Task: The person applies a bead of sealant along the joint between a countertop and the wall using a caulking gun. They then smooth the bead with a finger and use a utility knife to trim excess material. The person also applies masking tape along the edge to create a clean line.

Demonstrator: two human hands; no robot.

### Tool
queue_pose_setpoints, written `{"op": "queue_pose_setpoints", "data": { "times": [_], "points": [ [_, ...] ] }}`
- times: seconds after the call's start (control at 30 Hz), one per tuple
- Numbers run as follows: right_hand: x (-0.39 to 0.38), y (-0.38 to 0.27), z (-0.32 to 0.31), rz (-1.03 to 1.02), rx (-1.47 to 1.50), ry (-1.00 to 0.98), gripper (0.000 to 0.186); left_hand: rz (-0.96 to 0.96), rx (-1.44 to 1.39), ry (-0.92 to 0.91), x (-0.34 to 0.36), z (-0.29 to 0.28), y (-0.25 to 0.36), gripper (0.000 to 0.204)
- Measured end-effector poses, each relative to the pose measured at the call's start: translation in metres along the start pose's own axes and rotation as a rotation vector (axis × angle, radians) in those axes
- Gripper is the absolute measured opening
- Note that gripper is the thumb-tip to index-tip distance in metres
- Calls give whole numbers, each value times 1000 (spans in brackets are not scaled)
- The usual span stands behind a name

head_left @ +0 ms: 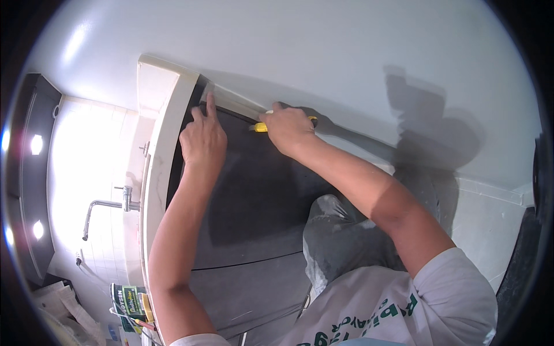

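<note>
A yellow utility knife is gripped in my right hand, its tip pointing left over the dark grey cabinet panel. That hand rests near the pale strip between the panel's upper edge and the wall. My left hand lies at the panel's upper left corner. Its index finger stretches up to the end of the strip, while the other fingers are partly bent. Whether the blade touches anything is too small to tell.
A white countertop edge runs down the left side, with a chrome faucet beyond it. At the lower left stands a dark green can among tools. My knee in grey trousers is close to the panel. The pale wall borders the strip.
</note>
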State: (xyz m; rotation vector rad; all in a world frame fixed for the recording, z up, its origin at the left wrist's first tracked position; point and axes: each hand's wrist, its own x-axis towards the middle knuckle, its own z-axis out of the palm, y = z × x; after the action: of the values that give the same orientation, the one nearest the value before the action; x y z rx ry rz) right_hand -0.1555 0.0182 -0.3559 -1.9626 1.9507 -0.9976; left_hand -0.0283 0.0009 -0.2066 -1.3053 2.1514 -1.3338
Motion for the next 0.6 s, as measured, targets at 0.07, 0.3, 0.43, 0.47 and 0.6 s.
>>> {"op": "queue_pose_setpoints", "data": {
  "times": [0.07, 0.3, 0.43, 0.47, 0.6],
  "points": [
    [-2, 3, 0, 4, -3, 22, 44, -13, -25, -5, 8, -3, 3, 71],
    [-5, 9, -5, -45, 22, -27, 49, -225, -213, 16, 3, 8, 11, 67],
    [-3, 15, -4, -70, -5, -14, 49, -117, -178, 77, -15, -6, 21, 68],
    [-3, 14, -3, -79, -9, -9, 49, -85, -139, 181, -21, 6, 24, 68],
    [-1, 11, -4, -70, -20, 5, 47, 155, -15, 245, -23, 19, 22, 69]
  ]
}}
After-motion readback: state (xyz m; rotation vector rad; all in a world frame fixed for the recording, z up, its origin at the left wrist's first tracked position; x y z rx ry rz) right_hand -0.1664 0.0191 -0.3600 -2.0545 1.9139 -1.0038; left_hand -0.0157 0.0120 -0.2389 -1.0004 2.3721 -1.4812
